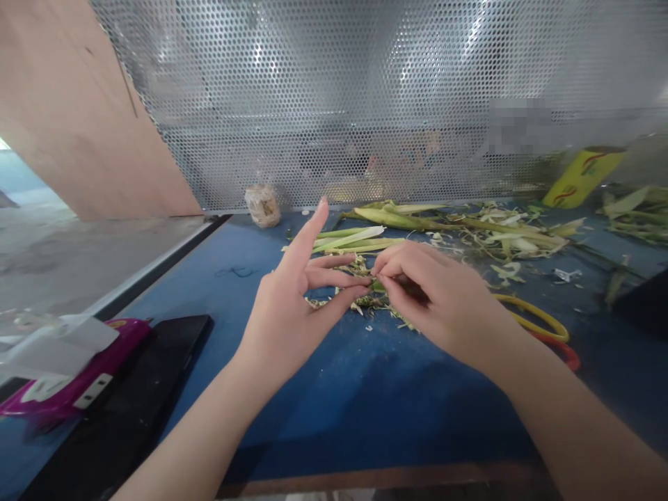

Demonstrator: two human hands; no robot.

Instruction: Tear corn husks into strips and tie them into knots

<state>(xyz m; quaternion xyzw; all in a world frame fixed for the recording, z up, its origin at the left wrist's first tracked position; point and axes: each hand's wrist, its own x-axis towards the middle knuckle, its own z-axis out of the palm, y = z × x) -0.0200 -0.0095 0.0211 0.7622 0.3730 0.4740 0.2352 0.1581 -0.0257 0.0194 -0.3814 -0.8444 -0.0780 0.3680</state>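
Both my hands meet over the middle of a blue table (334,390). My left hand (292,306) has its index finger stretched up and the other fingers reaching right, their tips touching a small green stalk piece (376,285). My right hand (428,292) is curled, fingertips pinched on the same green piece, most of which is hidden by the fingers. Small leaf scraps (365,303) lie on the table just under the hands.
A pile of long green stalks and peeled leaves (443,226) lies behind the hands, more at the far right. Yellow and red rubber bands (543,323) lie right. A perforated metal screen (365,97) closes the back. A black tablet (136,396) and pink object (78,383) sit left.
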